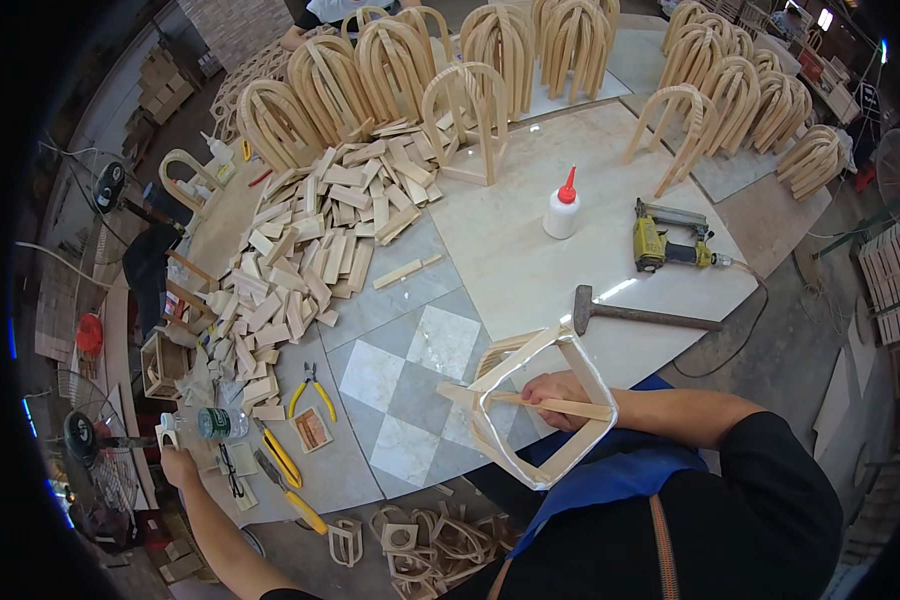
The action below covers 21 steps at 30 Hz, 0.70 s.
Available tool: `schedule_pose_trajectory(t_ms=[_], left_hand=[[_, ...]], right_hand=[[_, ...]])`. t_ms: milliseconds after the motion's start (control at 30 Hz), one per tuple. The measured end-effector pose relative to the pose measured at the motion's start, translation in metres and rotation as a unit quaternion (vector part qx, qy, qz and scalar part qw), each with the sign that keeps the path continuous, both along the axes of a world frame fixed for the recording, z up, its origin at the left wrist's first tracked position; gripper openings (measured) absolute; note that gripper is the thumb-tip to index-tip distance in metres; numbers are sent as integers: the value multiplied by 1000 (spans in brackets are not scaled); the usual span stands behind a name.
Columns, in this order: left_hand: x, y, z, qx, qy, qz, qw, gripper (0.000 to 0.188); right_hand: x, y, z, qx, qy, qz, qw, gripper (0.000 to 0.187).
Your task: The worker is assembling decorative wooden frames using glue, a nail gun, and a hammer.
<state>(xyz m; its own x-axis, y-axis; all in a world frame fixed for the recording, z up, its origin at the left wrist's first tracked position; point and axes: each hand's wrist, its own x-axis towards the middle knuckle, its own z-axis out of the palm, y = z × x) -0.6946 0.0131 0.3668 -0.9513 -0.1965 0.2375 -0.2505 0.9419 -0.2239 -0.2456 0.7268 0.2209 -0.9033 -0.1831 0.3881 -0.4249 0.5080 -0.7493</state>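
My right hand (560,398) is closed around a slat of a pale wooden frame (590,378) in front of my body. The frame is tilted, with its many-sided rim facing up and a white line along the edges. At the far left, my left arm is stretched out and my left hand (178,468) grips a small white bottle-like object (168,432); its lower part is hidden by the fingers. A clear plastic bottle (213,422) lies beside that hand. The hammer (635,312) lies just beyond the wooden frame.
A heap of wooden slats (310,260) covers the table's left side. Arched wooden frames (395,75) stand along the far edge. A red-tipped white glue bottle (562,212) stands near a yellow-green nail gun (655,245). Yellow-handled pliers (312,390) lie at the near left.
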Motion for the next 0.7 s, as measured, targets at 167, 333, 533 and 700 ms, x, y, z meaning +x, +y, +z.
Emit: schedule_pose_trajectory(t_ms=[167,333,533,700], left_hand=[[0,4,1,6,11,-4,1000,24],[4,3,4,34,13,-55,998,23],[26,-8,25,57,14,-100,993,23],[39,39,48,55,20,-133,989,21]], right_hand=[[0,-2,1,-26,27,-21,999,30],[1,-2,-6,-39,16,-20,999,29],[0,-4,-10,-49,15,-16,999,28],[2,5,-9,-28,-9,-28,999,28]])
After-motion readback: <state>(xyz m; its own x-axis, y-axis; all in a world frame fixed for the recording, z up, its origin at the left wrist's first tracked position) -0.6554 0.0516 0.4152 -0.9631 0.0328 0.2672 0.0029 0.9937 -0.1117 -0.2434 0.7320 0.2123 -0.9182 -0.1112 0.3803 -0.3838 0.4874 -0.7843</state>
